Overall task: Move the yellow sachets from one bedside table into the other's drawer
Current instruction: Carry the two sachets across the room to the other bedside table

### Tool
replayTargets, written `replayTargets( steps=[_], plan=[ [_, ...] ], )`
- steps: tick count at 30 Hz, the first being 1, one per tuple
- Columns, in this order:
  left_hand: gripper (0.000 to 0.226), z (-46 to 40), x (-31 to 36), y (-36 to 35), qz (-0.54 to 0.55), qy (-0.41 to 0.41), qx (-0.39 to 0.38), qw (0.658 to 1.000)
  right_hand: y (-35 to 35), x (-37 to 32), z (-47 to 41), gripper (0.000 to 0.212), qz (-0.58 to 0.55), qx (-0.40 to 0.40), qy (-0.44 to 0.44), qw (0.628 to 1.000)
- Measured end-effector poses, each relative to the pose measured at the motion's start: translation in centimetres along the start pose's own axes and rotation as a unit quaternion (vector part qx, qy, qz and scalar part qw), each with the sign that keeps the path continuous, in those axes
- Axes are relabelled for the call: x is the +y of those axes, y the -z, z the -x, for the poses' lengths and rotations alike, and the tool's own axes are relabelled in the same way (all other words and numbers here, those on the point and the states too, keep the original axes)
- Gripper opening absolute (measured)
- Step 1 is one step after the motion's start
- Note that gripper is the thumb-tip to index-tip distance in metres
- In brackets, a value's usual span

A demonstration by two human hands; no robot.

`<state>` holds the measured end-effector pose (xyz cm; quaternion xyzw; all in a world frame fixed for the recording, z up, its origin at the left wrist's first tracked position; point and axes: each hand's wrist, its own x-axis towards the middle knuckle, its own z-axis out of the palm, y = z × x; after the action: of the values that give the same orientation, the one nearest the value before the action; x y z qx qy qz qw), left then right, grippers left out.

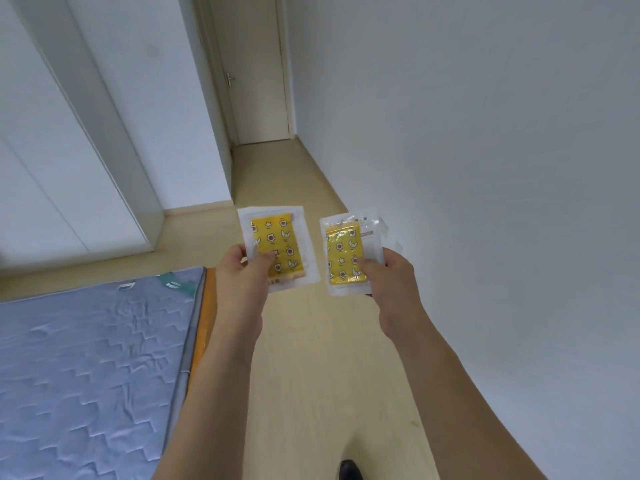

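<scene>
Pale wood-look floor [311, 358] runs from the bottom of the head view up a narrow passage toward 12 o'clock, ending at one closed white door [258, 71] with a lever handle. One plain white wall [485, 133] fills the side from 1 to 4 o'clock. White wardrobe panels [69, 133] occupy 9 to 11 o'clock. One mattress [93, 368], grey-blue and quilted, lies at 8 o'clock on an orange-edged base, its corner near the left forearm. One dark shoe tip [349, 471] shows at 6 o'clock.

Sachets counted: two, both yellow with a small printed pattern, each in a clear wrapper with a white border. Both are held in the air above the floor, near the centre of view, just beside each other but apart.

Left hand [242, 271]: fingers curled, thumb pinching the lower left part of the left sachet [275, 247], which stands roughly upright and faces the camera.

Right hand [391, 275]: fingers curled behind, thumb pressed on the lower right part of the right sachet [346, 254], likewise upright; its wrapper top is crumpled.

Hands counted: two, both bare, forearms entering from 6 o'clock.
</scene>
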<state>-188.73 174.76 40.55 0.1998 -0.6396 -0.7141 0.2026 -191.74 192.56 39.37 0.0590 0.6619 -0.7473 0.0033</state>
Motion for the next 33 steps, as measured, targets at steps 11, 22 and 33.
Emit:
replayTargets(
  steps=[11, 22, 33],
  plan=[
    [0.011, -24.2, 4.4, -6.5, -0.033, -0.045, 0.067, 0.996, -11.2, -5.5, -26.8, 0.023, -0.029, -0.091, 0.008, 0.995],
    [0.012, -51.9, 2.0, -7.7, -0.007, -0.021, 0.119, 0.993, -28.2, -3.7, -51.4, 0.023, -0.003, -0.145, -0.002, 0.989],
    [0.014, -79.5, 3.7, -10.7, -0.010, -0.031, 0.111, 0.993, -43.7, -5.0, -74.3, 0.022, -0.006, -0.138, -0.008, 0.990]
  ],
)
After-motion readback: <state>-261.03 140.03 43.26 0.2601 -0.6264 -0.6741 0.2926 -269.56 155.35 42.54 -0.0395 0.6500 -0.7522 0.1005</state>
